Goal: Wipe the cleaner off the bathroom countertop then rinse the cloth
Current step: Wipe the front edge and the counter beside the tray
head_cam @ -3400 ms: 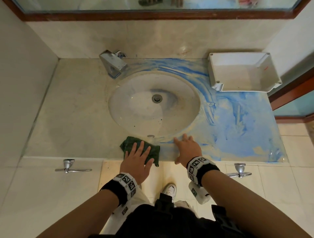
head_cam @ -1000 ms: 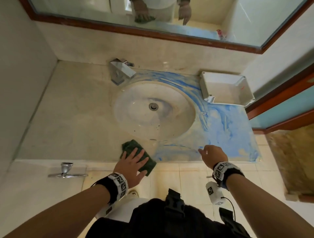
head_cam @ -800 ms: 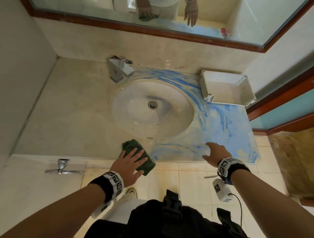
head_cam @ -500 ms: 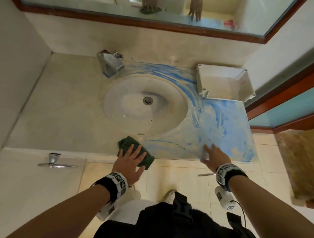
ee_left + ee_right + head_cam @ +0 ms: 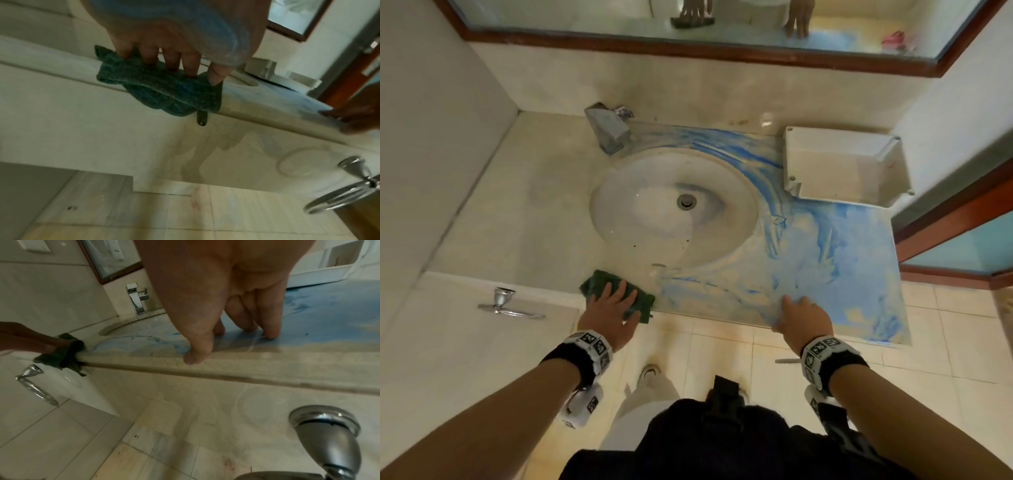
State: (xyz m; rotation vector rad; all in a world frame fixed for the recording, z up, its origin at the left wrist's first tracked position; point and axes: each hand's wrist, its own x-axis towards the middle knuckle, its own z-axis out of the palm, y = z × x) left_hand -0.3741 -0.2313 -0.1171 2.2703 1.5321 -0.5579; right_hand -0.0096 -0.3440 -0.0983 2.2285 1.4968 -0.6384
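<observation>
You are pressing the green cloth (image 5: pixel 616 291) flat with your released left hand (image 5: pixel 611 313) at the table (image 5: pixel 517 205) edge, lower centre, ready for wiping; your right hand (image 5: pixel 803 320), also released, is bracing on the blue cleaner (image 5: pixel 825 246).

No legible text anywhere; wristband (image 5: pixel 589 347) markings seemingly just patterns.

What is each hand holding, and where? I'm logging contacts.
The left hand presses flat on the green cloth at the countertop's front edge. The right hand holds nothing; its fingertips rest on the countertop.
</observation>
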